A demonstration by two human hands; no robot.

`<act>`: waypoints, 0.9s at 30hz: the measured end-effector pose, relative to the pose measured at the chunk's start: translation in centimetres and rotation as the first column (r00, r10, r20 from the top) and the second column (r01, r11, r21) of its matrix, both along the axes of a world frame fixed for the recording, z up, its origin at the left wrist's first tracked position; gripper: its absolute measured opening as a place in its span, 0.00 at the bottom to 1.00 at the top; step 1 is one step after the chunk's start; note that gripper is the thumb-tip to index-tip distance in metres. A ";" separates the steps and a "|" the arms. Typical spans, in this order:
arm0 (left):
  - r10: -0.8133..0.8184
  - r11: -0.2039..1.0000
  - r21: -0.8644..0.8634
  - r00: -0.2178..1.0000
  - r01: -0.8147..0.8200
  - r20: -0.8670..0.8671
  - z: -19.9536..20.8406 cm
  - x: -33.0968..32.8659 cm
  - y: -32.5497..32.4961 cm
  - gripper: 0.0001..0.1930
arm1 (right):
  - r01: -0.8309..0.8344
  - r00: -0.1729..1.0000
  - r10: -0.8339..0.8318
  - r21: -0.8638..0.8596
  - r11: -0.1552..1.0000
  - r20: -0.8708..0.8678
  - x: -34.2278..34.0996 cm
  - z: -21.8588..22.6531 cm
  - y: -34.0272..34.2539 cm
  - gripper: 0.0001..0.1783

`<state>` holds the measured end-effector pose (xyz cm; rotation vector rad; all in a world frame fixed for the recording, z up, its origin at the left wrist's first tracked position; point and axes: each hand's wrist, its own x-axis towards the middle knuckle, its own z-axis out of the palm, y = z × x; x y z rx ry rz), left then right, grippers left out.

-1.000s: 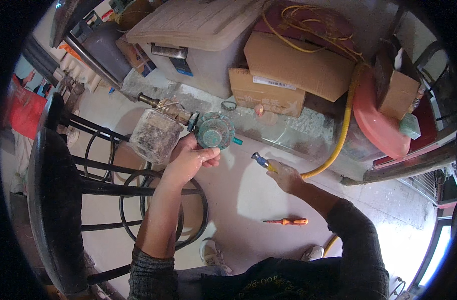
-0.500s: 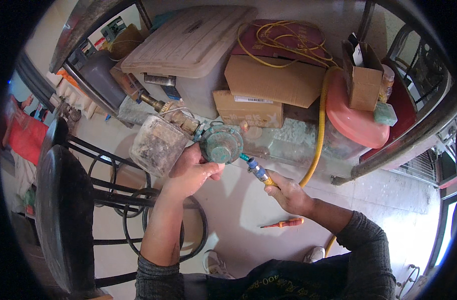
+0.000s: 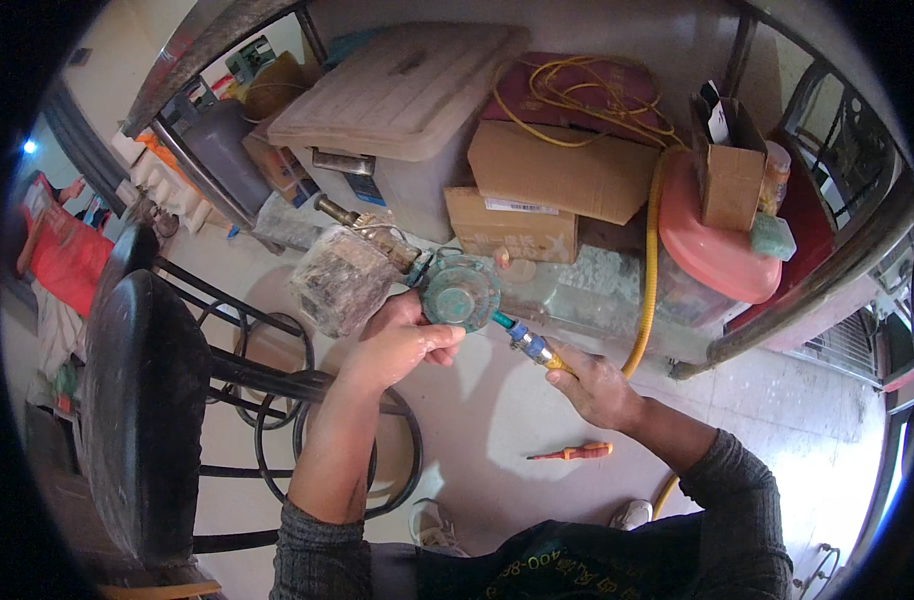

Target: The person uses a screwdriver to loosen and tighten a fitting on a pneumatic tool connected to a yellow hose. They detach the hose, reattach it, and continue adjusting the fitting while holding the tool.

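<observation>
My left hand (image 3: 397, 345) is closed round a round, worn green gas regulator (image 3: 460, 290), its thumb along the lower rim. Behind the regulator, a brass valve (image 3: 382, 238) and a grimy, boxy, pale housing (image 3: 342, 285) join on; how they connect is partly hidden. From the regulator's right side a teal nozzle (image 3: 502, 320) points to the blue-ended yellow hose (image 3: 533, 347). My right hand (image 3: 599, 388) grips that hose just behind its blue end. Nozzle and hose end meet in line; how deep the nozzle sits inside cannot be seen.
An orange-handled screwdriver (image 3: 579, 452) lies on the floor below my hands. Black stools (image 3: 147, 400) and a looped black hose (image 3: 417, 450) are at left. Ahead, a low shelf holds a lidded plastic bin (image 3: 397, 100), cardboard boxes (image 3: 547, 180) and a pink-lidded tub (image 3: 712, 240).
The whole view has shifted slightly, so everything sits a little further right. Both hands keep the same hold on the regulator and the hose.
</observation>
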<state>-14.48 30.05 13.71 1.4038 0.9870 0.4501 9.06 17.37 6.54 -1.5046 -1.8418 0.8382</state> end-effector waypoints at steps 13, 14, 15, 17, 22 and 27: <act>-0.026 0.999 -0.019 0.999 0.027 0.044 -0.6 -0.1 0.1 0.11 | 0.045 0.999 -0.049 0.160 0.986 0.019 0.6 0.0 -0.5 0.23; -0.027 0.999 -0.026 0.998 0.028 0.056 -0.6 -0.1 0.0 0.11 | 0.051 0.998 -0.056 0.183 0.982 0.024 0.5 -0.1 -0.5 0.22; -0.027 0.999 -0.033 0.997 0.029 0.068 -0.6 0.0 0.0 0.11 | 0.060 0.997 -0.068 0.198 0.978 0.031 0.5 -0.1 -0.5 0.22; -0.040 0.998 -0.039 0.994 0.044 0.098 -0.6 0.1 0.0 0.11 | 0.078 0.995 -0.089 0.213 0.974 0.040 0.5 0.0 -0.7 0.21; -0.051 0.996 -0.070 0.995 0.057 0.091 -0.6 0.2 0.1 0.08 | 0.097 0.988 -0.127 0.289 0.952 0.086 0.6 0.3 -0.5 0.20; -0.044 0.997 -0.058 0.993 0.051 0.114 -0.5 0.5 -0.1 0.09 | 0.055 0.976 -0.122 0.338 0.939 0.180 1.0 0.8 -0.2 0.19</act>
